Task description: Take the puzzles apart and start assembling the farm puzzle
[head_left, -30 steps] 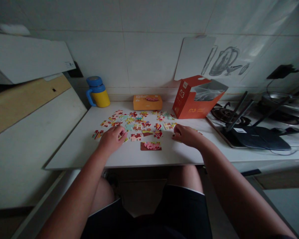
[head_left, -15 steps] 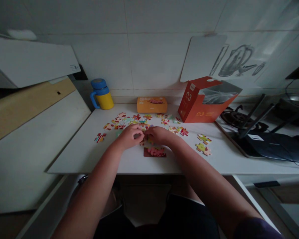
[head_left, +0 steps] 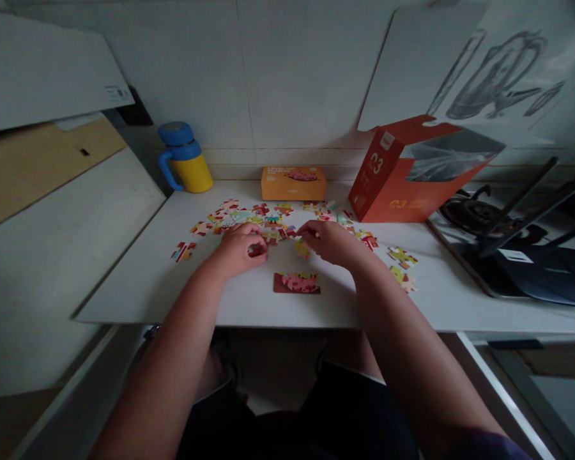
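Nearest are the person's dark shorts, below the front edge of the white table. Close to that edge, midway along it, lies the pig picture, a flat oblong: spotted pink body, brown ground at the left end and along the bottom, flecks of yellow-green along the top.

Off to the right lies a two-tone piece, yellow-green running into pale pink, and just beyond it a knobbly yellow-green piece with darker edges.

The left hand is curled, thumb and fingers bent round into a loop with a narrow gap. Something reddish brown shows through the loop; whether it is gripped cannot be told. Well to its left lies a striped piece in red, white and blue with a bit of orange.

The right hand has its fingertips drawn close together over a yellow piece; whether they pinch anything is too dim to tell.

Beyond the hands spread the loose puzzle pieces, knobbed and notched, in red, cream, mint green, yellow and brown, some overlapping.

Behind them stand a small orange box printed with a pink picture, a big red box marked 03, and a yellow mug with blue lid and handle.
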Action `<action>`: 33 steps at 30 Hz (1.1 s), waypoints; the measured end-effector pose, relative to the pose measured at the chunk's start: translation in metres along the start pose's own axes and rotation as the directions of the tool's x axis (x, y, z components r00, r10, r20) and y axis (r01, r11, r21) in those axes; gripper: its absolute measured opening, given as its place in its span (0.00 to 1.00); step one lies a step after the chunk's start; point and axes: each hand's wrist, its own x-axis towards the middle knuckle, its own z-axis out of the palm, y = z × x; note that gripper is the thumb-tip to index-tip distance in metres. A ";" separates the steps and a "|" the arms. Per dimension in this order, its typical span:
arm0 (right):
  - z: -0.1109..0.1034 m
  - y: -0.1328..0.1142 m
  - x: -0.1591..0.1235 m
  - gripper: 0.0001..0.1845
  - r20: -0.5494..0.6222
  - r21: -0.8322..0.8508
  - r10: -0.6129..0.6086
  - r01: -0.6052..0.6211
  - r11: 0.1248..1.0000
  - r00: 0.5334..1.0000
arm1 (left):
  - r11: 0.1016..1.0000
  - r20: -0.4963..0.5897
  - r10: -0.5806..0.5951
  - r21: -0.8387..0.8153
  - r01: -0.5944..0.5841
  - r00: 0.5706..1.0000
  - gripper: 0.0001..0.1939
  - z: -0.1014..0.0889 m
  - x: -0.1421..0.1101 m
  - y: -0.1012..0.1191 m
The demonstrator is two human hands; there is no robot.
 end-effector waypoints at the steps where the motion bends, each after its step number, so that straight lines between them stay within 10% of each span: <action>1: 0.003 -0.003 0.000 0.17 0.033 0.102 -0.043 0.039 0.994 0.999 | 1.000 -0.009 -0.015 0.004 0.015 1.000 0.04 0.000 -0.001 -0.002; 33: 0.002 -0.005 -0.004 0.14 0.274 0.167 -0.188 0.146 0.975 0.943 | 0.994 -0.044 -0.098 -0.050 0.095 0.994 0.06 0.003 0.000 -0.001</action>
